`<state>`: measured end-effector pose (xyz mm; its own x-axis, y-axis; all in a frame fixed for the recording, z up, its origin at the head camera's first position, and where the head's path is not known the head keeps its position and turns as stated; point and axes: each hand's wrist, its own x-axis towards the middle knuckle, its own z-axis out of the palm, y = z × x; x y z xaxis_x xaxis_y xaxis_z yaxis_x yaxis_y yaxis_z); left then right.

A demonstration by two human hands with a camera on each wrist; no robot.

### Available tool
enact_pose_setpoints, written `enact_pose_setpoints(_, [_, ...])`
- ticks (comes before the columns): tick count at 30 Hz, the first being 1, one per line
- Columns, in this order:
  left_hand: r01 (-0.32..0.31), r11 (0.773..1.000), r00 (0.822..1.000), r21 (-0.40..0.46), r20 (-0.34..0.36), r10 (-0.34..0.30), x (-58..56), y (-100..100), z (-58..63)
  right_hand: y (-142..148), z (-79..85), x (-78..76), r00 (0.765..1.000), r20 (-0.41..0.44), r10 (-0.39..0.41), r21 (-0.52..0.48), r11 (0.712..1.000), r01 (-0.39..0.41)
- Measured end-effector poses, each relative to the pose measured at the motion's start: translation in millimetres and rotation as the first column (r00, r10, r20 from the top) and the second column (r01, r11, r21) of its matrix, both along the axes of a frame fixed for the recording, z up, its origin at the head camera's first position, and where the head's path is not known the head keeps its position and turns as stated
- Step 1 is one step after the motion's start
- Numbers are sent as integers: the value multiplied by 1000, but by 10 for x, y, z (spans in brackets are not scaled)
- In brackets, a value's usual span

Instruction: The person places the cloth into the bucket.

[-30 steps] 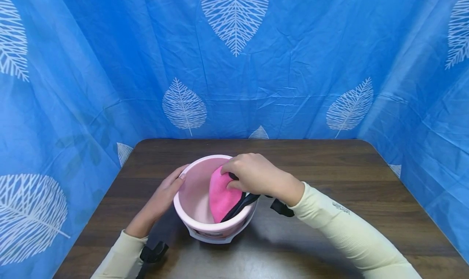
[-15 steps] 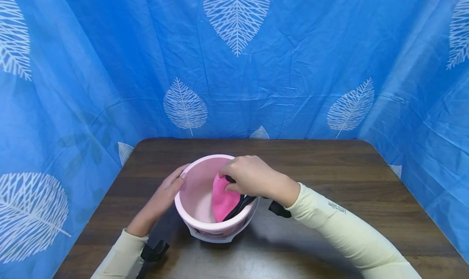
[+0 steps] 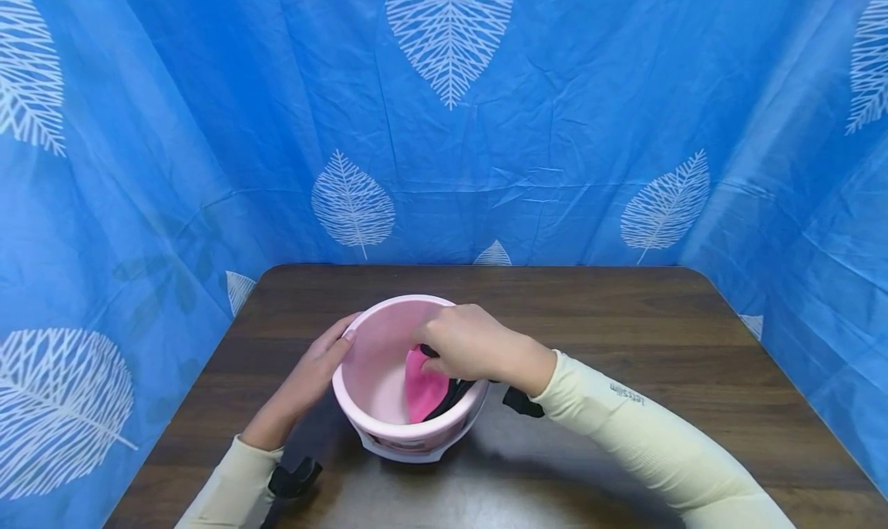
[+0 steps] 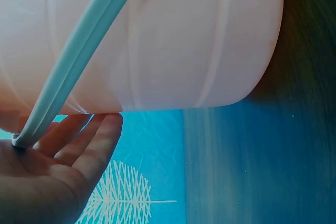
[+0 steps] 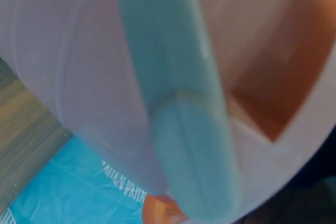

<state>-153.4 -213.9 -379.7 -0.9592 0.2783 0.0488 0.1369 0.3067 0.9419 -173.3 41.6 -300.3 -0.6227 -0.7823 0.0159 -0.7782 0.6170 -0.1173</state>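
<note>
A pink bucket (image 3: 370, 353) stands on the table, its mouth tilted slightly toward me. My left hand (image 3: 315, 367) grips its left rim, thumb over the edge and fingers along the outer wall, as the left wrist view shows with the left hand (image 4: 63, 166) under the pale handle (image 4: 79, 56). Inside the bucket's right side, a bright pink cloth item with black trim (image 3: 425, 394) hangs down from my right hand (image 3: 472, 345), which pinches its upper part. Its exact kind cannot be told. The right wrist view shows mostly the bucket's outer wall (image 5: 79, 56) and handle (image 5: 168, 66).
The dark wooden table (image 3: 590, 313) extends around the bucket. Blue curtains (image 3: 541, 128) with white leaf prints enclose the back and sides. Black straps, one a left wrist strap (image 3: 294, 479), sit at both wrists.
My right hand has sunk lower into the bucket and slightly toward its right side, taking the pink cloth item down with it. The left hand has stayed on the rim.
</note>
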Motion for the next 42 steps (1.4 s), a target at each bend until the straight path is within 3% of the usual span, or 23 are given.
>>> enact_pose_setpoints(8, [6,1000,1000,2,-6,-6,7,12,4,-18,-53,10,999,-16,44,2,999,-44])
enact_pose_setpoints(23, [11,1000,1000,14,-15,-11,37,10,9,-53,-143,16,995,50,81,32,996,-83])
enact_pose_setpoints(34, [18,1000,999,0,-29,-18,39,16,25,-24,-99,37,994,84,67,6,998,-68])
enact_pose_setpoints(42, [10,1000,1000,4,3,-10,41,12,34,40,-44,82,995,76,57,-14,998,-56])
